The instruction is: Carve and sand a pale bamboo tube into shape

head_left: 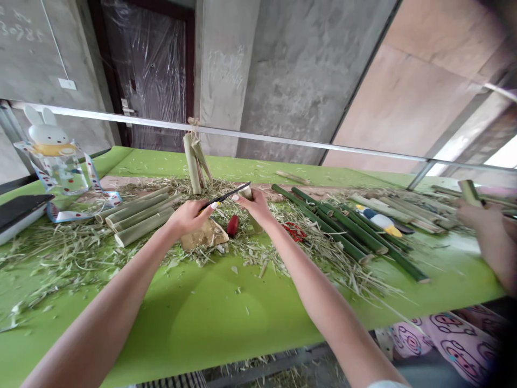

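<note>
My left hand (189,216) is closed around the handle of a knife (231,194) with a dark blade, pointing to the right. The blade's far end lies across the top of a short bamboo piece (254,224). Wrapped round that upright, slightly tilted piece is my right hand (256,206), which hides part of it. Below my hands are a flat tan board (204,235) and a small red object (232,226), whose kind I cannot make out. Shavings (197,255) lie all around.
Peeled bamboo lengths (139,215) lie left; green bamboo poles (347,226) lie right beside a red looped item (294,231). A bamboo bundle (196,164) stands behind. A rabbit-topped bottle (60,156) stands far left. At right, another person's hand (476,213) holds bamboo.
</note>
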A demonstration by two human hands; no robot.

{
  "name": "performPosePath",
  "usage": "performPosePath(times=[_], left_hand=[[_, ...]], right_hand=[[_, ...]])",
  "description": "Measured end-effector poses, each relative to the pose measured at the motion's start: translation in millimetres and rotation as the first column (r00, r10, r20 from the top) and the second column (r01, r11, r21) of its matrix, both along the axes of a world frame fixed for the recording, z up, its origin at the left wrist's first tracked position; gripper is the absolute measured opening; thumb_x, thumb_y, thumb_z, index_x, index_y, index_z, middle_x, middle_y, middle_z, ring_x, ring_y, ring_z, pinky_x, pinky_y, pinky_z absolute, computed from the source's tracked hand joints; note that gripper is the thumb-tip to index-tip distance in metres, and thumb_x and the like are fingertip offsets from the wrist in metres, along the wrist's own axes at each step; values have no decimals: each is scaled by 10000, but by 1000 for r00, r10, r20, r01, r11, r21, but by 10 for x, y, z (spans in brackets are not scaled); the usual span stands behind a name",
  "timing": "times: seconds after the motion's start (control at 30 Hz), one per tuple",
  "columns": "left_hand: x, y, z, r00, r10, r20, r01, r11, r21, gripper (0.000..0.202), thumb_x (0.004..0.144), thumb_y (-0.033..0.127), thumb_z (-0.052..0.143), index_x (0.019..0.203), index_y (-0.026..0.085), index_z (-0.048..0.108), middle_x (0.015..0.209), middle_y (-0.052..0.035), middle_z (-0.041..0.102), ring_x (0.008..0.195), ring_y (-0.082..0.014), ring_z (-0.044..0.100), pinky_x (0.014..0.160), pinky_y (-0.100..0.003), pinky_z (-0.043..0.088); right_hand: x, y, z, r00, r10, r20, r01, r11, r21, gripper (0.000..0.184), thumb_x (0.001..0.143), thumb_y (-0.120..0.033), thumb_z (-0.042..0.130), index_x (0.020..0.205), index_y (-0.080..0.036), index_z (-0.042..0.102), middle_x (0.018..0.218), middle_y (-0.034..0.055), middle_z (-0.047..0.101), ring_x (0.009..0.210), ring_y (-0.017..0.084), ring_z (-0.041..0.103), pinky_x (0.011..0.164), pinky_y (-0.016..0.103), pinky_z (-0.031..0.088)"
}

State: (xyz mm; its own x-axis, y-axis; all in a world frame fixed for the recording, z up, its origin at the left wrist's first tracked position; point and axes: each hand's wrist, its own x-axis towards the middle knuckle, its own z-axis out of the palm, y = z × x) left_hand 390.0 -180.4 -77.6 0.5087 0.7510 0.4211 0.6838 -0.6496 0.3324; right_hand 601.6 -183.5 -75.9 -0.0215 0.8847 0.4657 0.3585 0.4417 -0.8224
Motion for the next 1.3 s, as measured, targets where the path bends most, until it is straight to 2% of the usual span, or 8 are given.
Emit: performPosePath(times=[0.2,0.57,0.77,1.0,1.3], left_hand=[[25,-1,-4,998,-56,4,56,998,-9,449,845,497,289,706,145,531,546,-6,495,476,-95,394,463,-232,259],[7,45,-24,991,-131,-31,131,991,-22,433,857,488,265,641,156,441,495,11,409,444,-77,324,447,-238,229],[17,-5,7,993,-107,-53,107,994,-6,433,864,487,256,670,155,454,512,7,441,442,-76,334,442,-235,227],[28,-33,34,992,-47,-116,54,997,55,463,866,493,247,741,145,524,585,-33,545,484,-101,425,466,-238,259],[22,-67,73,988,-9,-154,19,998,61,509,867,514,212,791,145,554,612,-45,576,505,-117,471,474,-241,290]], right_hand=[[3,13,14,996,44,-83,-41,998,44,423,570,-563,662,609,-184,478,510,-32,424,476,85,365,460,226,266],[-10,-12,-18,992,94,-88,-84,990,113,413,613,-535,662,557,-187,447,464,-50,389,425,65,333,423,215,260],[-5,-36,13,987,117,-110,-101,986,136,410,621,-508,671,528,-186,433,451,-56,369,414,66,350,412,209,268],[33,-39,42,991,116,-62,-107,984,142,400,635,-499,664,539,-179,444,450,-61,361,400,58,352,402,202,254],[62,-18,46,992,121,-30,-116,982,150,369,657,-482,653,553,-182,464,440,-61,369,389,63,363,397,205,255]])
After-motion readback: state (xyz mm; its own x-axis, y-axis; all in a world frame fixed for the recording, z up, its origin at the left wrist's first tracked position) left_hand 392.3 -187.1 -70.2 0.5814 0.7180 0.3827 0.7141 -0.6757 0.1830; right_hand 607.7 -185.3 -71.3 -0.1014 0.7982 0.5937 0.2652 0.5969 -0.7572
